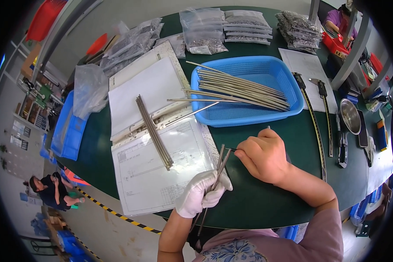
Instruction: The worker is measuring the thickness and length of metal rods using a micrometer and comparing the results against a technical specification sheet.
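Fingers of the gloved left hand point(203, 192) pinch thin steel rods point(219, 168); the bare right hand point(263, 155) curls closed at their tips.

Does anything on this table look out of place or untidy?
A few metal rods poke out over the rim of the blue basket onto the open binder instead of lying inside. Another bundle of rods lies slantwise across the binder's pages. Nothing looks spilled or damaged.

Factory workshop, assembly or inspection bench. Green worktable point(266, 205) holds a blue basket point(266, 72) of metal rods point(244, 89), bagged small parts point(203, 30), calipers point(312, 118) and technical drawings point(161, 170). Hazard tape point(113, 214) marks the floor.
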`<state>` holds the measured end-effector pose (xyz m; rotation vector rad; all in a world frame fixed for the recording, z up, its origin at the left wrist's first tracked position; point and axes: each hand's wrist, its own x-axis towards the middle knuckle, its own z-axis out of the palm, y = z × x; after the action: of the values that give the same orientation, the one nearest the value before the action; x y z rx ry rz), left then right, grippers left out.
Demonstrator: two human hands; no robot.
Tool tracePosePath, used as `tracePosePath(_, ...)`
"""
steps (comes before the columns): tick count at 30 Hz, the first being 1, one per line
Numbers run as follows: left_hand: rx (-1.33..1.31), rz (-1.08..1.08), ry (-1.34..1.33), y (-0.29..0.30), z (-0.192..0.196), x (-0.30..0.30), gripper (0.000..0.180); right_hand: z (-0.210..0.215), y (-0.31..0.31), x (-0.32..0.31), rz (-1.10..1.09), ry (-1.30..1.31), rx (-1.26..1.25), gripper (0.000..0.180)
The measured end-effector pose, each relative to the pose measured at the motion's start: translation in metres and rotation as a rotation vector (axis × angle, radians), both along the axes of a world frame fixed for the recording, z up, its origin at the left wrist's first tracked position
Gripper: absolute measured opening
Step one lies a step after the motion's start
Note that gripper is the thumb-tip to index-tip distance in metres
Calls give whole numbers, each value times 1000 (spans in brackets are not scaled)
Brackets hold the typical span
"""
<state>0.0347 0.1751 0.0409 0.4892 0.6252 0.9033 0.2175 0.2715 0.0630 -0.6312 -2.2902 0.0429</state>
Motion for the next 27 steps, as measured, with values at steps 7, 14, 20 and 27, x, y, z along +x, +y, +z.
tracePosePath(7,-17,3,4,-1,1,0,42,-4,4,2,20,43,-2,20)
tracePosePath(14,-37,4,-8,1,-1,0,42,1,3,0,25,41,-74,12)
tracePosePath(20,-18,-2,-18,0,5,-2,41,4,-2,-2,7,71,-248,6)
tracePosePath(27,-20,10,-27,1,4,-1,38,-2,-5,-7,-31,135,-307,9)
